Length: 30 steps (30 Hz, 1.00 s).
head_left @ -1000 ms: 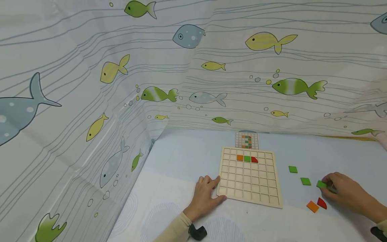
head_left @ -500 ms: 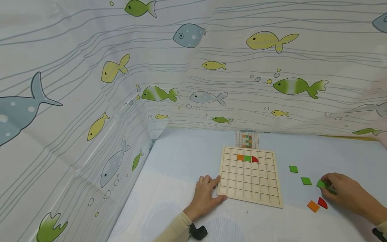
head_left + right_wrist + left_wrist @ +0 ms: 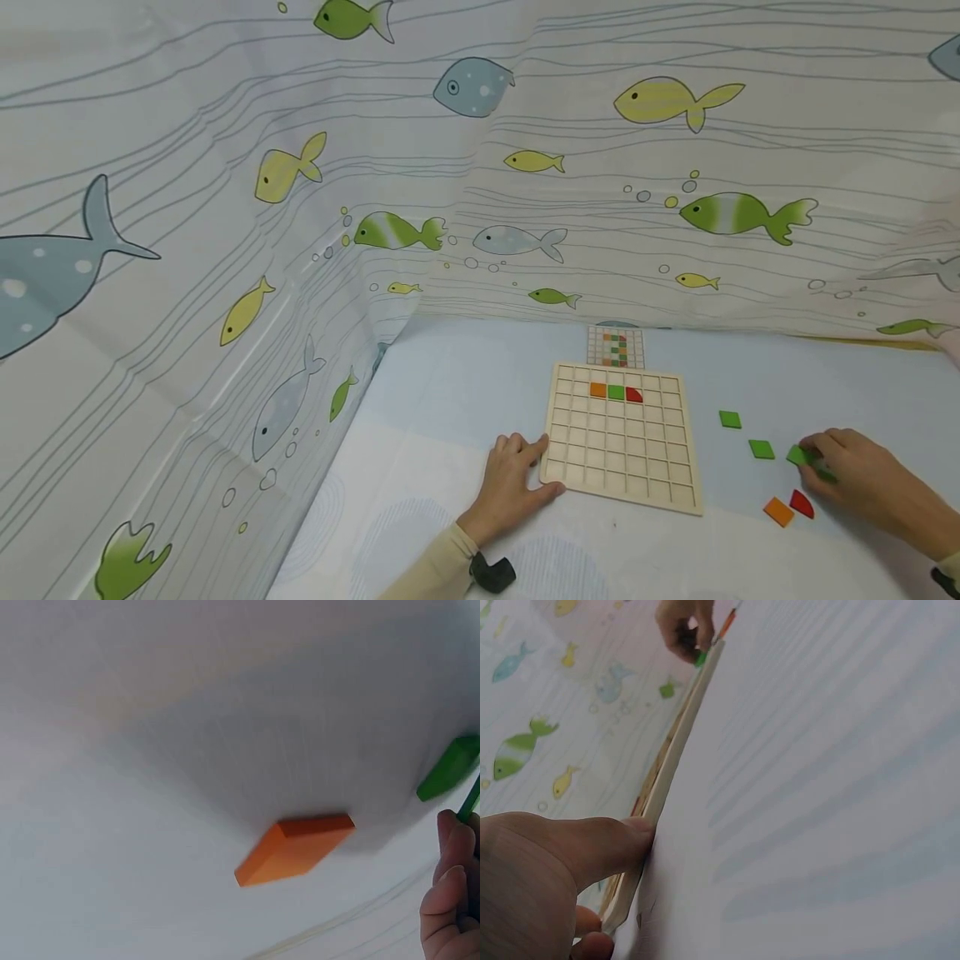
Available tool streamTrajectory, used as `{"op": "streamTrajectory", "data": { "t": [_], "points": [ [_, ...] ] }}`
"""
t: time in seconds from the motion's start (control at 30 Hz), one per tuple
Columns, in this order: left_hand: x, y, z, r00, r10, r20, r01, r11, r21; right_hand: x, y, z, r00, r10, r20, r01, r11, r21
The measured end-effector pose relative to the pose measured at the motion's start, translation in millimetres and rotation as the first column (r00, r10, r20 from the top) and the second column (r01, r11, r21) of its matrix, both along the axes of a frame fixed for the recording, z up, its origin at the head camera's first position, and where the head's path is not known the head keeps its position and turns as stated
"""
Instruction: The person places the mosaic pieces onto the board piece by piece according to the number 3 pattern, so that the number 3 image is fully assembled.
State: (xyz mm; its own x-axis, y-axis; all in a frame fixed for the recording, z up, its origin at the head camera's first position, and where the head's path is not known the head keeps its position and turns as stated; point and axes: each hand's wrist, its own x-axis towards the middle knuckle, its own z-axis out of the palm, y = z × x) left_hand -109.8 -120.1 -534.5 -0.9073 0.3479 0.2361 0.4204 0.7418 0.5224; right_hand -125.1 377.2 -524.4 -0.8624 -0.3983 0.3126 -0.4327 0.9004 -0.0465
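Right hand, cropped in its wrist view, pinches a green tile, half hiding another tile! Left hand is spread, touching the board.

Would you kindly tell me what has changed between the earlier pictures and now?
Nothing has visibly moved apart from a slight shift of the head view. The right hand still pinches a green four-sided tile; the left hand stays at the near left corner of the pale wooden grid board.
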Motion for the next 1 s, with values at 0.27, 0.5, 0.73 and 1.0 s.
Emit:
{"op": "streamTrajectory", "data": {
  "t": [0.27, 0.5, 0.73, 1.0],
  "points": [
    [-1.8, 0.7, 1.5, 0.998, 0.012, 0.058, -0.011, 1.000, -0.015, -8.9, -3.8, 12.3, 0.998, 0.057, -0.028, -0.056, 0.998, 0.043],
    [-1.3, 0.0, 0.0, 0.998, 0.010, 0.055, -0.009, 1.000, -0.018, -20.4, -15.2, 16.2, 0.987, 0.141, -0.075, -0.142, 0.990, -0.007],
    [0.0, -0.6, 0.0, 0.998, 0.009, 0.054, -0.008, 1.000, -0.015, -31.9, -37.1, 19.6, 0.956, 0.230, -0.184, -0.240, 0.970, -0.037],
    [0.5, 0.2, 0.7, 0.999, 0.007, 0.045, -0.006, 1.000, -0.014, -43.3, -64.4, 24.6, 0.941, 0.277, -0.195, -0.292, 0.955, -0.054]
  ]
}}
